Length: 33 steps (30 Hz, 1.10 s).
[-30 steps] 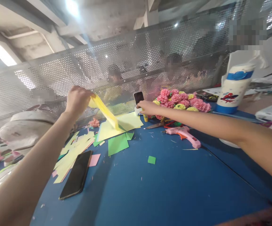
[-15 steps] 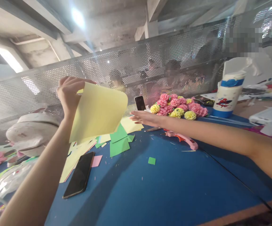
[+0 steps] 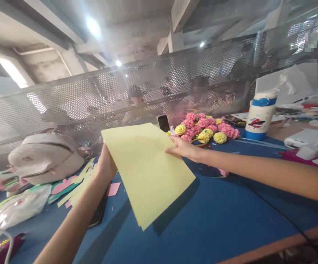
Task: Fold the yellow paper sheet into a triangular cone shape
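Note:
A large sheet of pale yellow paper (image 3: 150, 172) is held tilted above the blue table (image 3: 203, 220). My left hand (image 3: 105, 163) grips its left edge, with the fingers mostly behind the sheet. At the upper right edge, my right hand (image 3: 182, 146) pinches the paper, thumb on top and fingers by the edge. The sheet's lower corner points toward me, where two layers seem to show. A dark phone (image 3: 99, 212) lies partly hidden under my left forearm. Beside it is a small pink paper piece (image 3: 114, 189).
Pink and yellow paper flowers (image 3: 203, 126) lie at the back, next to an upright phone (image 3: 163, 123). A white and blue bottle (image 3: 260, 115) stands right. A pale backpack (image 3: 46, 157), paper scraps and a plastic bag (image 3: 24, 205) are left. A black cable (image 3: 271, 209) crosses the right side.
The yellow sheet has come down and spread out toward me. My left hand has lowered to its left edge, and my right hand, earlier apart from it, now holds its right edge.

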Each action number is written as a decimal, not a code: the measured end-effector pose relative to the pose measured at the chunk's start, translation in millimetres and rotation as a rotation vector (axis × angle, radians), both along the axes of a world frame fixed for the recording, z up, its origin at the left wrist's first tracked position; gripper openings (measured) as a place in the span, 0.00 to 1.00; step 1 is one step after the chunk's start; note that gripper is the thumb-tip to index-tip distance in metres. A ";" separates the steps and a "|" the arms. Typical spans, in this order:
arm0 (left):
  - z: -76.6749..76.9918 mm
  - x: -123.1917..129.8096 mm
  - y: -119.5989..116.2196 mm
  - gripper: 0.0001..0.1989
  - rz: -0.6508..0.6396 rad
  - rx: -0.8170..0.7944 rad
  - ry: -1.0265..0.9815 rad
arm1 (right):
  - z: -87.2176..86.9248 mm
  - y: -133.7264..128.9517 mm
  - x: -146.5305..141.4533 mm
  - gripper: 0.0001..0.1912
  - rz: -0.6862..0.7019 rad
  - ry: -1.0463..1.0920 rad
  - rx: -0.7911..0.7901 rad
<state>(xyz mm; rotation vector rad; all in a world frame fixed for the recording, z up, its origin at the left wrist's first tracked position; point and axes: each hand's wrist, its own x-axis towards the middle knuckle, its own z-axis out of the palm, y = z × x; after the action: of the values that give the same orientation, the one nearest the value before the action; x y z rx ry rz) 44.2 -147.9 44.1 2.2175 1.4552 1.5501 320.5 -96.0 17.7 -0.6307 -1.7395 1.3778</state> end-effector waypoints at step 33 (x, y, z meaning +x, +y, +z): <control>50.9 14.0 16.6 0.26 -0.343 -0.108 -0.580 | 19.4 -4.9 -19.3 0.25 -0.175 0.326 -0.024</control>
<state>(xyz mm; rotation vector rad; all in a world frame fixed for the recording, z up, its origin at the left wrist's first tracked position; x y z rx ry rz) 58.3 -131.4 95.0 1.6382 0.9114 1.7327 301.2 -101.0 37.1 -0.5245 -1.3789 1.2999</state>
